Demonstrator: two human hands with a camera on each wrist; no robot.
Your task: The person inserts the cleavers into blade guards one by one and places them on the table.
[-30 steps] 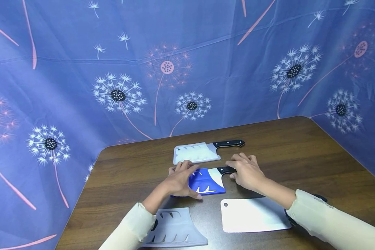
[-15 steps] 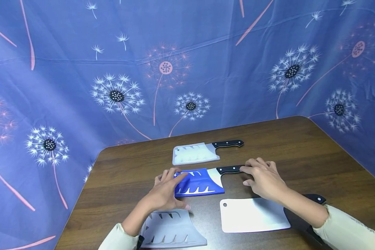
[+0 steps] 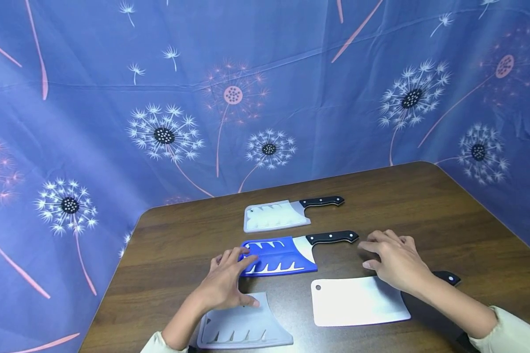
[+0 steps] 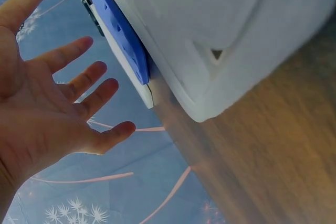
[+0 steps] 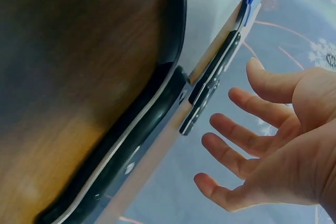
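A cleaver with a black riveted handle [image 3: 333, 237] lies mid-table, its blade inside a blue slotted blade cover [image 3: 278, 257]. My left hand [image 3: 221, 282] is over the left end of that cover; its fingers [image 4: 89, 90] are spread and hold nothing in the left wrist view. Under it lies an empty whitish blade cover [image 3: 247, 328], partly hidden. My right hand [image 3: 395, 260], fingers loosely bent around nothing, hovers right of the black handle. Below it lies a bare cleaver [image 3: 357, 301], its dark handle [image 5: 152, 111] partly covered by my forearm in the head view.
Another cleaver in a whitish cover [image 3: 276, 215] lies farther back, handle pointing right. All rest on a brown wooden table [image 3: 181, 235]. Behind the table hangs a blue cloth [image 3: 327, 108] with dandelion prints.
Both hands have drawn back from the blue-covered cleaver, the left toward the lower left, the right toward the lower right. The cleaver's handle and more of its blue cover now show.
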